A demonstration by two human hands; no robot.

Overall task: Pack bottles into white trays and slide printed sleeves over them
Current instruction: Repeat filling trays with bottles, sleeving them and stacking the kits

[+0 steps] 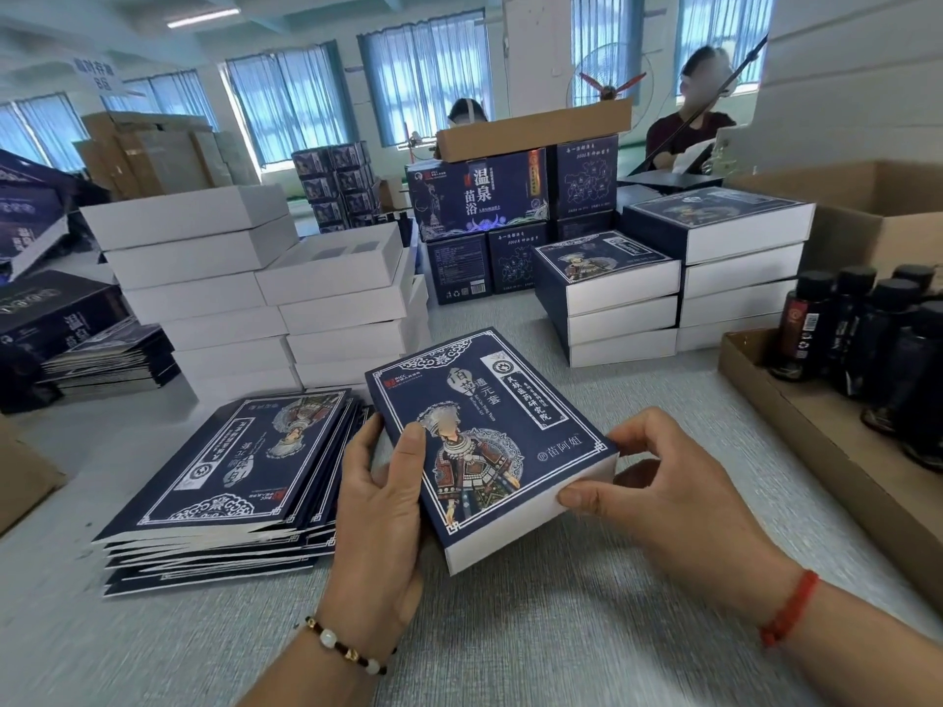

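Observation:
A white tray wearing a dark blue printed sleeve (490, 426) is tilted above the table's middle, its white end facing me. My left hand (380, 497) grips its left edge, thumb on the printed top. My right hand (668, 482) pinches the near right corner of the white end. A fanned stack of flat printed sleeves (240, 477) lies to the left. Several dark bottles (867, 329) stand in a shallow cardboard tray (796, 426) at the right. Empty white trays (214, 293) are stacked behind the sleeves.
Finished sleeved boxes (663, 283) are piled at the back right. Blue printed cartons (479, 206) stand behind them, with a brown carton (883, 211) at far right. Two people sit beyond the cartons. More dark flat packs (102, 359) lie at the left edge.

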